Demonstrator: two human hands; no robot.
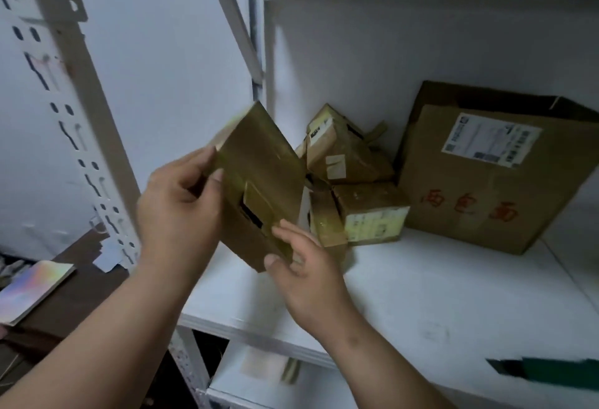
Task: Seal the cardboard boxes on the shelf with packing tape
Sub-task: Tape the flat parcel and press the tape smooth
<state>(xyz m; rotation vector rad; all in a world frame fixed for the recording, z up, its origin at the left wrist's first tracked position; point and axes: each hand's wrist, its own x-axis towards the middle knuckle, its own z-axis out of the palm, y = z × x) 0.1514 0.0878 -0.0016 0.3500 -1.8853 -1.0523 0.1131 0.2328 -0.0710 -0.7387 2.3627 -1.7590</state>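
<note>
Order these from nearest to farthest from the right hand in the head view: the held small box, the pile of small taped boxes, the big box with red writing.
1. Held small box: touching the right hand, up-left of it.
2. Pile of small taped boxes: just behind, on the shelf.
3. Big box with red writing: far right, against the back wall.

Red handwritten characters run across the front of the large cardboard box (479, 181); they look like 面包面, though the strokes are rough. A white shipping label (491, 141) sits above them, its print too small to read. Labels on the small boxes (359, 191) are blurred.
</note>
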